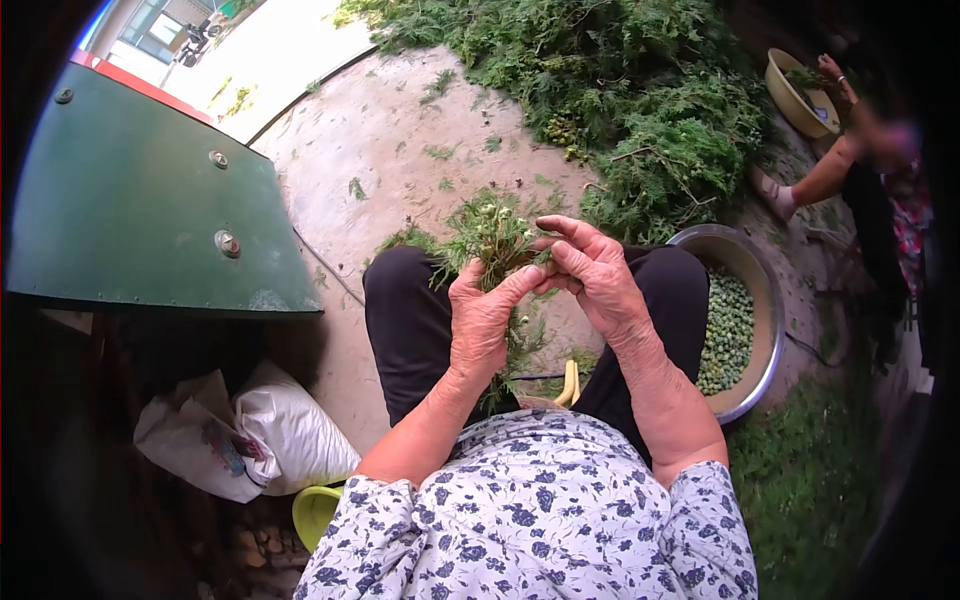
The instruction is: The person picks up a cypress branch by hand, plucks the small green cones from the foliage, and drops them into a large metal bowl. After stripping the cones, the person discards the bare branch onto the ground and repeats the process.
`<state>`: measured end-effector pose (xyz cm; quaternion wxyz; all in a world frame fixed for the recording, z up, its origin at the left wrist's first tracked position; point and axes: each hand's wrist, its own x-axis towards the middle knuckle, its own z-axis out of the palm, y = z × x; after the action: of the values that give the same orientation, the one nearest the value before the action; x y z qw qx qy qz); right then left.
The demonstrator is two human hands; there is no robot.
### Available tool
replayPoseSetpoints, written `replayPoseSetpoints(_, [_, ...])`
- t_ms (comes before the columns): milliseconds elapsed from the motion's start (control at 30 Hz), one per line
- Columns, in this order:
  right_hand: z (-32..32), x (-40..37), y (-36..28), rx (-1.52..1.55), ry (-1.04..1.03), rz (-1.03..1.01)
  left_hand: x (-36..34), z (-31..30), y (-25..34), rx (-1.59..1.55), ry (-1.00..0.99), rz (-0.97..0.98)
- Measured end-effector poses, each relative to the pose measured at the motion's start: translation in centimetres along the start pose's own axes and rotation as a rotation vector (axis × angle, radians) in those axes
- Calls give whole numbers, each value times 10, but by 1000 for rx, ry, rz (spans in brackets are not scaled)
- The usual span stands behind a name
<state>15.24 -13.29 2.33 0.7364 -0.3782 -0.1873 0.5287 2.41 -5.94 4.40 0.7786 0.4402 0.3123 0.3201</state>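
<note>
Above my lap, my left hand (482,325) is closed around a leafy green sprig (490,235) with small pale green cones near its top. Close beside it, my right hand (597,275) has its thumb and fingers bent together at the sprig's right side; what lies between its fingertips is too small to make out. To the right of my knee stands a wide metal-rimmed basin (765,365) partly filled with small round green cones (728,330). A yellow handle (570,385) shows between my legs, below my hands.
A large heap of green branches (640,100) lies ahead on the concrete floor. A green metal panel (150,190) stands at left, above white sacks (290,430) and a lime-green bowl (315,515). Another person (835,170) sits at upper right by a yellow basin (790,100).
</note>
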Motion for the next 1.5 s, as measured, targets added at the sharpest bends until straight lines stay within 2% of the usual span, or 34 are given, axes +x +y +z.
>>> replayPoseSetpoints(67, [1,-1,2,6,-3,14,0,2,-2,-77,-65,-6])
replayPoseSetpoints(133, [0,-3,2,-163,22,-24,3,-1,-6,-41,-14,-18])
replayPoseSetpoints(267, [1,-3,3,-193,78,-51,4,-6,-8,14,119,-61])
replayPoseSetpoints(333, [-11,5,8,-120,320,-140,3,-8,-5,49,169,-84])
replayPoseSetpoints(400, [-19,9,3,-102,318,-166,2,-10,-3,70,197,-73])
replayPoseSetpoints(467, [-20,9,-3,108,288,-114,4,-7,-3,77,196,-8])
replayPoseSetpoints(500, [-22,8,-4,159,258,-38,4,-9,-3,43,186,-68])
replayPoseSetpoints(600, [-11,6,-3,316,201,10,3,-10,-12,-48,211,-181])
replayPoseSetpoints(667, [-7,6,1,340,170,11,3,-7,-19,-26,215,-26])
replayPoseSetpoints(767, [-7,6,8,424,141,13,0,-1,-16,0,124,65])
replayPoseSetpoints(833, [-10,8,13,385,180,22,-3,7,-12,75,40,138])
replayPoseSetpoints(867, [-10,8,17,346,218,31,-4,7,-16,77,41,138])
replayPoseSetpoints(933, [-12,12,23,339,200,5,-2,7,-28,170,-84,73])
replayPoseSetpoints(967, [-11,13,25,330,182,-23,-2,8,-31,261,-90,110])
replayPoseSetpoints(1133, [2,9,26,385,222,26,0,12,-43,259,-12,106])
replayPoseSetpoints(1233, [-5,12,33,370,254,-16,4,8,-38,-18,67,-71])
replayPoseSetpoints(1267, [-9,12,33,371,255,-17,5,5,-34,-16,66,-72])
replayPoseSetpoints(1400, [-21,9,14,346,514,-94,7,-8,-23,36,48,-150])
replayPoseSetpoints(1500, [-32,8,5,166,408,-154,7,-19,-22,90,1,-224])
